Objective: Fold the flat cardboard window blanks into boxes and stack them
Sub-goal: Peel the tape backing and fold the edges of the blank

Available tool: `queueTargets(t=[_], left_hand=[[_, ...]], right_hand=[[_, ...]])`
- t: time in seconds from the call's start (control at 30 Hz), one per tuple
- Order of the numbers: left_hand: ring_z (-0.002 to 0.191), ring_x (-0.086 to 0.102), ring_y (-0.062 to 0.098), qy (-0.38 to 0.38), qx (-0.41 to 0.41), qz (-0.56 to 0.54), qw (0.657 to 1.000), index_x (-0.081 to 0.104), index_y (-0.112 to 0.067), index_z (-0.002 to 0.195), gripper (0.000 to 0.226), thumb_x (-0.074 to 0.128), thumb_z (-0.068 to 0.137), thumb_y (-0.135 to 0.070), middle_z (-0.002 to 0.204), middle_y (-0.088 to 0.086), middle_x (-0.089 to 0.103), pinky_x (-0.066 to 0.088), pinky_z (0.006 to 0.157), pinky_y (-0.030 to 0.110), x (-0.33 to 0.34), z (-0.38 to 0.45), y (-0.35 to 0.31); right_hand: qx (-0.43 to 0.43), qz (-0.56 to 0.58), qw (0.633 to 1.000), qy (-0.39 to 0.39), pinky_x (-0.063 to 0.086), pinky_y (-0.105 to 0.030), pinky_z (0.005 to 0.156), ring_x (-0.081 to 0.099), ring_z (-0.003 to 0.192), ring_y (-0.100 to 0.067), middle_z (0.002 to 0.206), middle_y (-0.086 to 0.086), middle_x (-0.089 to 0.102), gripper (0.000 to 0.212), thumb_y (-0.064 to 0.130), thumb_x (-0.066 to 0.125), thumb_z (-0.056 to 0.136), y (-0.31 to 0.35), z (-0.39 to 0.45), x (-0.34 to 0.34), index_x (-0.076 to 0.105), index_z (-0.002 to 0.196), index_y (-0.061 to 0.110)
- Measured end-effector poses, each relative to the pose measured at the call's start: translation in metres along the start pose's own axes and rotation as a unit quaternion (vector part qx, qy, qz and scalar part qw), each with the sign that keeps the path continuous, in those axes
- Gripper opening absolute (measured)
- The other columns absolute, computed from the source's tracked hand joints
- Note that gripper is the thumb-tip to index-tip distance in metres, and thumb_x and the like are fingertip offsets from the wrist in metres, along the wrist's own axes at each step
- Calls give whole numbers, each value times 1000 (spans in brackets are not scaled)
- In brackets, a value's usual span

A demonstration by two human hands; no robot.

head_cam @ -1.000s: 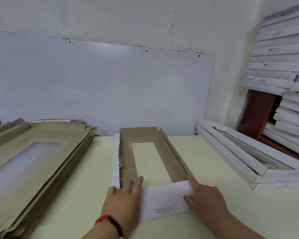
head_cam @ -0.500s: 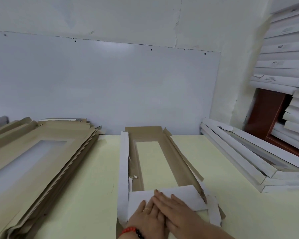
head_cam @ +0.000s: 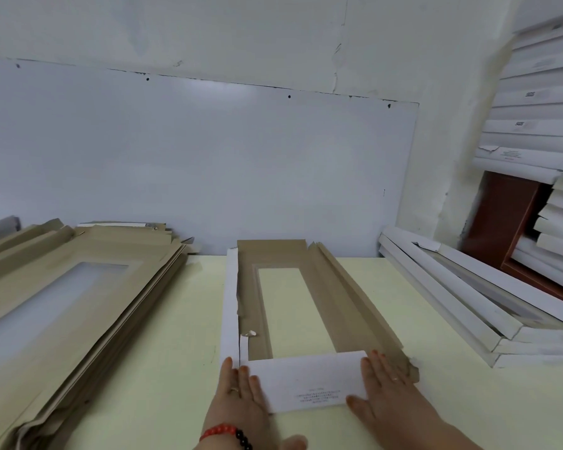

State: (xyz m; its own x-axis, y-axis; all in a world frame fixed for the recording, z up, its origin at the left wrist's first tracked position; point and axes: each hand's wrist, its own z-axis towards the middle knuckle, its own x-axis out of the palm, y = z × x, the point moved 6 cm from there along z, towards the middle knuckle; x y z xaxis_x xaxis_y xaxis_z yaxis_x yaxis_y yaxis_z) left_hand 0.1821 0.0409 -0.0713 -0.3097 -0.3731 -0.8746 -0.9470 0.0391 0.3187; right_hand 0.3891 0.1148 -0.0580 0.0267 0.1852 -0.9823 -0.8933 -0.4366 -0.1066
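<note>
Presently my left hand (head_cam: pixel 241 389) and right hand (head_cam: pixel 384 381), fingers flat, press opposite ends of the white end flap (head_cam: pixel 306 381). Blank (head_cam: pixel 290 297) lies centre-table, long axis running away from me; both hands equally near.

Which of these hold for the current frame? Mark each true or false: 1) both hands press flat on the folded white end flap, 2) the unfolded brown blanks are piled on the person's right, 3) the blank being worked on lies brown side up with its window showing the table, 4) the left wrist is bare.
1) True. The left hand and right hand lie with straight fingers on the two ends of the folded white end flap.
2) False. The pile of flat brown cardboard blanks is on the left; finished white folded boxes sit on the right.
3) True. The brown window blank shows the pale yellow table through its window.
4) False. It wears a red and black bead bracelet.
</note>
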Motion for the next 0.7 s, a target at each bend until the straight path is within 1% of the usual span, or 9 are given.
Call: queueTargets(t=[0.07, 0.13, 0.2, 0.27, 0.33, 0.43, 0.6, 0.67, 0.7], left_hand=[[145, -1, 43, -17, -26, -42, 999, -3, 10, 146, 116, 15, 81, -84, 154, 33, -4, -17, 110, 62, 2, 2, 5], [146, -1, 37, -35, -48, -105, 993, -1, -1, 150, 111, 18, 79, -84, 157, 27, -3, -13, 112, 60, 5, 4, 13], [146, 2, 32, -65, -55, -172, 981, -1, -14, 152, 105, 25, 76, -83, 158, 18, 4, -1, 114, 56, 6, 7, 22], [144, 14, 26, -104, -55, -228, 967, -5, -25, 151, 104, 37, 73, -79, 154, 8, 21, 12, 114, 50, 1, 9, 32], [138, 27, 23, -130, -54, -273, 952, -9, -32, 149, 109, 49, 67, -75, 145, -2, 36, 20, 112, 45, -5, 11, 38], [129, 38, 21, -142, -59, -314, 937, -4, -35, 148, 115, 62, 59, -67, 136, -6, 43, 24, 111, 40, -14, 11, 41], [118, 48, 21, -178, -43, -354, 917, -5, -39, 147, 102, 59, 69, -32, 143, -2, 31, 38, 96, 32, -31, 14, 36], [104, 50, 19, -198, -29, -382, 902, -5, -41, 147, 99, 55, 72, -20, 139, -1, 29, 42, 88, 26, -36, 12, 36], [95, 48, 18, -213, -29, -374, 902, -3, -41, 148, 97, 54, 73, -18, 134, -1, 31, 43, 83, 24, -37, 10, 38]], right_hand=[[37, 32, 995, 92, -3, -34, 118, -3, 149, -20, 161, -12, -3, 81, 60, 22, 97, -9, 0, 14, 0, 153, 5], [54, 76, 988, 124, 6, -34, 118, 0, 149, -18, 162, -8, 2, 80, 60, 27, 96, -11, 6, 15, -1, 153, 11], [79, 132, 981, 116, 22, -35, 112, 21, 144, -18, 156, -2, 24, 83, 62, 41, 89, -15, 14, 7, 7, 152, 19], [110, 167, 974, 109, 36, -35, 93, 46, 125, -19, 130, 9, 49, 82, 64, 52, 74, -21, 21, -5, 22, 142, 29], [139, 220, 958, 124, 41, -34, 90, 53, 113, -16, 115, 14, 52, 84, 60, 60, 69, -27, 25, -13, 25, 138, 29], [169, 326, 923, 118, 45, -33, 93, 53, 105, -14, 110, 11, 52, 89, 43, 75, 71, -33, 28, -17, 27, 143, 22], [192, 509, 828, 133, 46, -40, 100, 55, 113, -26, 131, -11, 52, 107, 15, 86, 64, -32, 27, -18, 25, 151, 19], [183, 558, 799, 126, 49, -42, 97, 57, 109, -29, 128, -12, 52, 110, 11, 86, 55, -29, 23, -20, 29, 149, 23], [176, 569, 794, 119, 53, -40, 89, 59, 104, -29, 125, -12, 52, 109, 12, 85, 52, -28, 20, -22, 33, 147, 28]])
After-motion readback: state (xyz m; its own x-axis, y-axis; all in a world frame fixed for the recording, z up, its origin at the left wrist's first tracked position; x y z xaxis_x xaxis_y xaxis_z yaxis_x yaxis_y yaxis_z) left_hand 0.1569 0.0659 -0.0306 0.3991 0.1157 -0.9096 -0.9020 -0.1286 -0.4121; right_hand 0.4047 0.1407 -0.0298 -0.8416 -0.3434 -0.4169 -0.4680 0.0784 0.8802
